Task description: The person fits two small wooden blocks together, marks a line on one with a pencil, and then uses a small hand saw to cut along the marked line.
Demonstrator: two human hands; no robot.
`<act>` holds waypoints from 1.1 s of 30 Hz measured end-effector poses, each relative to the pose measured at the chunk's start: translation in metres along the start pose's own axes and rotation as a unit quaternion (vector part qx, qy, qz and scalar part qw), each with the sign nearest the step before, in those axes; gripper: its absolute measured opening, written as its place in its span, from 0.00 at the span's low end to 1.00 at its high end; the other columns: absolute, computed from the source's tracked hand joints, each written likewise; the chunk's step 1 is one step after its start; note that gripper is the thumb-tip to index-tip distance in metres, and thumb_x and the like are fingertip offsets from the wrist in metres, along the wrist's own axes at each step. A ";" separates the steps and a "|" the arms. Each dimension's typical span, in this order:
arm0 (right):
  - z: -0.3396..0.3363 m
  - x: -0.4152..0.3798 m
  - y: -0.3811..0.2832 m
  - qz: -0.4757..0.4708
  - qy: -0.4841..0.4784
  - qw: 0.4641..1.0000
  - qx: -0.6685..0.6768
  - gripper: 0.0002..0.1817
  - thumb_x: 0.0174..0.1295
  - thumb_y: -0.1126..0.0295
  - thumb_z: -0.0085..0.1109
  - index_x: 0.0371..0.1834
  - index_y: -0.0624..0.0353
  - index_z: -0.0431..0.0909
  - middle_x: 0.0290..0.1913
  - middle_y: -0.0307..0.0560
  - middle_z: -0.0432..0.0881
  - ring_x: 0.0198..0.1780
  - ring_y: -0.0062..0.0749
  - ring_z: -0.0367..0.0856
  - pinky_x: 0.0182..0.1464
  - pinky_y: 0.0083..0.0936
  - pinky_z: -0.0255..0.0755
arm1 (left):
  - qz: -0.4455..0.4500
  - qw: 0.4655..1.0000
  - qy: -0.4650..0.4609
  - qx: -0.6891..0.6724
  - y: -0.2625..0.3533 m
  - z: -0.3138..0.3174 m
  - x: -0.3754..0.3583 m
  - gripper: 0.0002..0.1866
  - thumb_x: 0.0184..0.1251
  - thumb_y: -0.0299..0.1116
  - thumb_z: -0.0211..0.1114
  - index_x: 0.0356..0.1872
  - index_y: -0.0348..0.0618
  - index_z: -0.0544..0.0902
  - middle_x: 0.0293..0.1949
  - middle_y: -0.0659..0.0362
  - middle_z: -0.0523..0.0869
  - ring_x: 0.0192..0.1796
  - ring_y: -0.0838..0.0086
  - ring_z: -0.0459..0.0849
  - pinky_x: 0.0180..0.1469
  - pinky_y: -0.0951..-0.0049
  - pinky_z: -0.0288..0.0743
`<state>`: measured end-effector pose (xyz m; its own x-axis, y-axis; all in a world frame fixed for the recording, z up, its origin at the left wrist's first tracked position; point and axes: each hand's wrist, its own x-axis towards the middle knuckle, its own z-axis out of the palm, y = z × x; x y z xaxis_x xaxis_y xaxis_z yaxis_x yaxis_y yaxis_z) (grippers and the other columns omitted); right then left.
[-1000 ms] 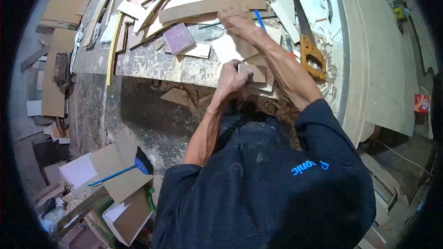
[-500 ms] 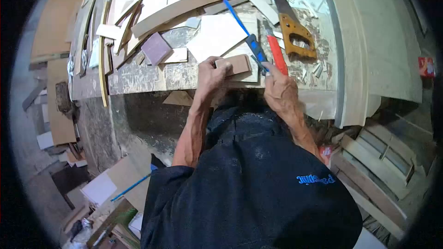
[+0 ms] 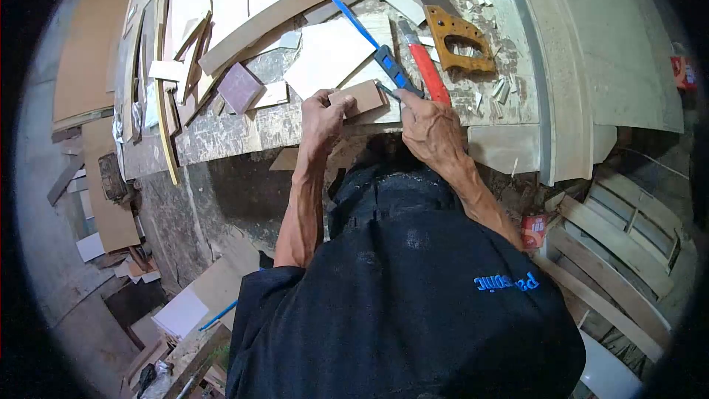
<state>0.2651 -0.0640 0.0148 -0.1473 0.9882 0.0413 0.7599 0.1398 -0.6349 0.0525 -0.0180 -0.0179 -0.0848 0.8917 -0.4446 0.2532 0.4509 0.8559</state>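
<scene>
Back from its earlier far reach, the right hand (image 3: 430, 124) is now on the near side of the saw (image 3: 441, 26), fingers curled around a thin dark stick (image 3: 387, 91). To the left of the saw and nearer the body is the brown block (image 3: 363, 97), pinched at its left end between the thumb and bent fingers of the left hand (image 3: 322, 122)

Left hand (image 3: 322, 124) pinches with bent fingers (image 3: 319, 100); right hand (image 3: 431, 130) curls inward.

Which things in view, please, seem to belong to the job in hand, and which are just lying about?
Seemingly in use: brown block, in the left hand; thin tool, apparently in the right hand.

Apparently lying about: handsaw; red-handled tool; blue-and-black tool; purple block.
</scene>
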 end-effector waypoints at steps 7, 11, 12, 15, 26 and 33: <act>-0.014 0.007 -0.009 -0.008 -0.037 0.999 -0.034 0.16 0.61 0.71 0.50 0.50 0.59 0.82 0.26 0.52 0.83 0.31 0.46 0.84 0.37 0.36 0.77 | -0.002 0.999 0.023 0.030 0.005 0.003 -0.003 0.16 0.59 0.35 0.70 0.40 0.30 0.84 0.28 0.56 0.86 0.27 0.77 0.80 0.28 0.75 0.73; -0.031 -0.002 -0.004 -0.014 -0.108 0.993 -0.048 0.16 0.59 0.71 0.49 0.47 0.58 0.83 0.26 0.53 0.83 0.31 0.47 0.85 0.39 0.37 0.78 | 0.006 0.998 0.020 0.055 -0.001 0.000 0.001 0.16 0.59 0.35 0.71 0.41 0.30 0.85 0.29 0.56 0.86 0.28 0.76 0.81 0.28 0.76 0.73; -0.039 -0.006 -0.002 -0.018 -0.120 0.991 -0.050 0.16 0.59 0.71 0.49 0.47 0.57 0.83 0.26 0.54 0.84 0.31 0.48 0.85 0.39 0.37 0.78 | 0.010 0.998 0.019 0.067 0.000 0.001 0.001 0.17 0.59 0.35 0.71 0.41 0.30 0.85 0.29 0.56 0.86 0.29 0.76 0.81 0.29 0.76 0.74; -0.041 -0.013 0.003 -0.002 -0.041 0.999 -0.023 0.15 0.61 0.70 0.50 0.47 0.56 0.83 0.27 0.55 0.84 0.31 0.48 0.84 0.39 0.38 0.78 | 0.010 0.999 0.010 0.032 0.006 0.002 -0.004 0.15 0.60 0.34 0.70 0.41 0.30 0.85 0.31 0.56 0.86 0.31 0.76 0.82 0.30 0.75 0.75; -0.011 0.002 0.004 -0.013 -0.005 1.000 -0.008 0.16 0.63 0.69 0.49 0.50 0.57 0.82 0.30 0.57 0.84 0.33 0.49 0.84 0.38 0.38 0.78 | 0.004 1.000 -0.009 0.025 0.003 -0.001 -0.002 0.16 0.60 0.34 0.70 0.43 0.30 0.83 0.32 0.55 0.86 0.32 0.75 0.82 0.33 0.74 0.79; -0.011 0.009 -0.002 -0.001 -0.043 0.999 -0.011 0.16 0.62 0.68 0.51 0.50 0.59 0.82 0.32 0.55 0.84 0.33 0.48 0.85 0.39 0.38 0.78 | 0.021 0.999 0.012 0.022 -0.004 0.000 0.003 0.15 0.59 0.33 0.70 0.38 0.28 0.84 0.27 0.56 0.85 0.27 0.77 0.80 0.28 0.75 0.74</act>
<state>0.2689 -0.0549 0.0249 -0.2029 0.9789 -0.0246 0.7735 0.1448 -0.6170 0.0513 -0.0170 -0.0232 -0.0968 0.9107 -0.4016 0.2995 0.4114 0.8608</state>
